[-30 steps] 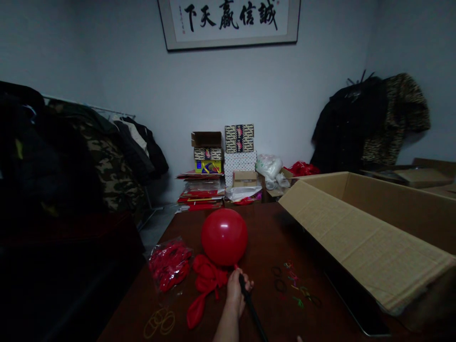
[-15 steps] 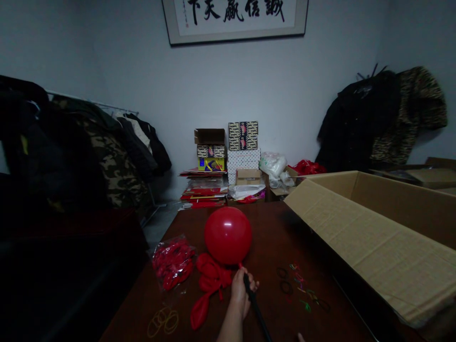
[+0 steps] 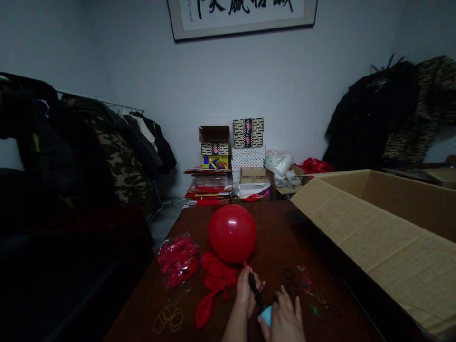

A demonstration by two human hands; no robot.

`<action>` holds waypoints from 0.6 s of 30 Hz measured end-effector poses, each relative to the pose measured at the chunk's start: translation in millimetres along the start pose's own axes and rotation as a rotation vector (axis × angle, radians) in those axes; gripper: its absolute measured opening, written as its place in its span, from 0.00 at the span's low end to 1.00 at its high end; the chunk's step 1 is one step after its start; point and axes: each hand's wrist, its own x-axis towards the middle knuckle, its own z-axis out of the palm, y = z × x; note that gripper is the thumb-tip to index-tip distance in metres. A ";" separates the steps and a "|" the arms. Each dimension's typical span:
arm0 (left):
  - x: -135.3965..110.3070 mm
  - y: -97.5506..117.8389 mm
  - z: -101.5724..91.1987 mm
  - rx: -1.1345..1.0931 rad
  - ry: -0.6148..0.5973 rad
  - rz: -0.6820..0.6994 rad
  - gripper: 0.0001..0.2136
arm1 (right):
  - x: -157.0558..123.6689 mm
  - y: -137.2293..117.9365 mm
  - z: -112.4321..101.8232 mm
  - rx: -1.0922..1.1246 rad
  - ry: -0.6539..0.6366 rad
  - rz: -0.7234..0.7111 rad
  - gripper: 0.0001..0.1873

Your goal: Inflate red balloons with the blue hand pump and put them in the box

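Observation:
My left hand (image 3: 248, 290) is closed around the neck of an inflated red balloon (image 3: 232, 233) and the black front end of a balloon pump (image 3: 255, 288). The balloon stands just beyond my fingers, above the table. At the pump's near end a light blue part shows, and my right hand (image 3: 284, 316) lies over it, thumb on one side and fingers stretched along the other. Part of the blue end is hidden under that hand. Left of my left hand lie limp red balloons (image 3: 213, 273), and beside them a clear bag of red balloons (image 3: 179, 260).
Tan rubber bands (image 3: 169, 318) lie at the table's (image 3: 278, 232) front left. Dark hair ties (image 3: 292, 289) and small coloured bands (image 3: 307, 282) are on the right. A large open cardboard box (image 3: 359, 228) stands at the right edge. Stacked boxes (image 3: 248, 159) stand beyond the table.
My right hand has come up from the bottom edge onto the pump's blue end, which now shows. The whole view has shifted slightly; my left hand keeps its hold.

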 end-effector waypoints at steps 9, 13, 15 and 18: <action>8.0 -5.1 -3.6 0.053 -0.014 0.068 0.15 | 13.5 -7.1 -4.2 0.012 -0.062 0.015 0.29; 5.2 -6.4 -2.1 0.059 -0.004 0.089 0.13 | -0.2 -1.8 1.5 0.018 -0.037 0.044 0.27; 3.9 -6.0 -1.1 0.068 0.006 0.083 0.12 | -6.9 -0.2 5.3 0.019 -0.031 0.041 0.28; 1.9 -4.9 0.0 0.060 0.019 0.080 0.11 | -19.1 6.7 13.7 0.004 -0.006 0.038 0.27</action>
